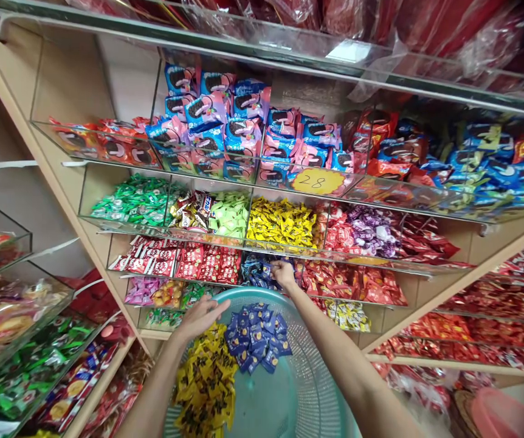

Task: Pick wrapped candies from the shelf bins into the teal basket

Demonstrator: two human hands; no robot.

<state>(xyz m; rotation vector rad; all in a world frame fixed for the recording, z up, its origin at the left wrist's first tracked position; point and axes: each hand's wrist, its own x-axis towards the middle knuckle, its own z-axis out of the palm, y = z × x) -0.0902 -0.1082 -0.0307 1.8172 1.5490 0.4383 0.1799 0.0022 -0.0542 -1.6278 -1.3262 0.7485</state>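
Lying along the left side of the teal basket (266, 404), a heap of yellow packets (205, 389) marks the near left of the scene. Above its far end is the left hand (201, 317), fingers extended toward the right and far side, its grip wide with nothing visible in it; whether it touches the basket's rim I cannot tell. Just right of the yellow heap, inside the basket, is a smaller pile of dark blue packets (258, 338), with bare basket floor on its near side.

Beyond the far rim, on a low shelf, the dark blue stock (253, 269) fills a compartment between red packets (210, 263) on the left and orange-red packets (330, 280) on the right. The right hand (282, 274) is at that compartment's right part and is clearly the nearer of the two. Its fingers are curled narrow and point left into the stock, so most of the blue packets lie left of the fingertips; whether one is pinched there I cannot tell. These small, squarish packets lie tumbled, showing no shared long axis. From the right hand, the basket's blue pile lies nearer and slightly left, across the rim; the right forearm slants over the basket's right side.
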